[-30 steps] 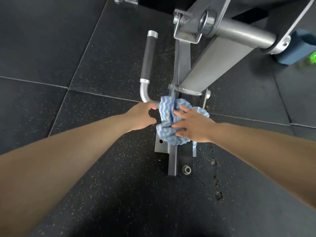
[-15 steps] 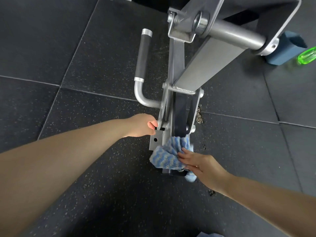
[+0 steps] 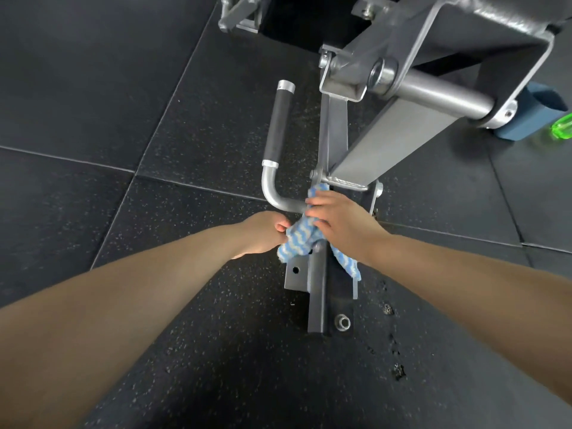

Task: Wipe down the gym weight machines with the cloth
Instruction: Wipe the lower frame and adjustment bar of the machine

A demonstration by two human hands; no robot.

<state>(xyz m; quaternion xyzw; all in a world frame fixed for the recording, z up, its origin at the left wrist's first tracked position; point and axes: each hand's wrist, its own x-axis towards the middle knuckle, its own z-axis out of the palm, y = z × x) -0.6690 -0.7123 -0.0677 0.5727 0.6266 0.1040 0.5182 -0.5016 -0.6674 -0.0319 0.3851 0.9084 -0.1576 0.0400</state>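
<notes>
Right hand [image 3: 342, 226] sits on top of the cloth [image 3: 301, 239], fingers curled over it and pinning the bunched blue-and-white fabric onto the machine [image 3: 387, 144] right where the bent handle [image 3: 278, 168] meets the upright plate. Left hand [image 3: 263, 232] is tucked in at nine o'clock of the cloth, fingertips just touching its edge; the fingers look curled in on the fabric, though from this angle I cannot tell whether they truly pinch it or only rest against it. Here is the relation that matters: the handle leaves the cloth toward nine o'clock as a short bare steel run, bends, then its long axis climbs toward twelve o'clock, black grip and silver cap at the far end. So the unwiped length lies up and left of the right hand, away from the body. The right hand is the nearer one to that bend and already has the cloth under it, so I would judge it the natural hand to slide the fabric along the tube, following the curve. A tail of cloth hangs toward five o'clock over the base bracket [image 3: 318, 283] on the floor [image 3: 93, 88], and could drag or snag there. At two o'clock, well apart, a green bottle [image 3: 561, 128] lies beside a blue block [image 3: 526, 119].
</notes>
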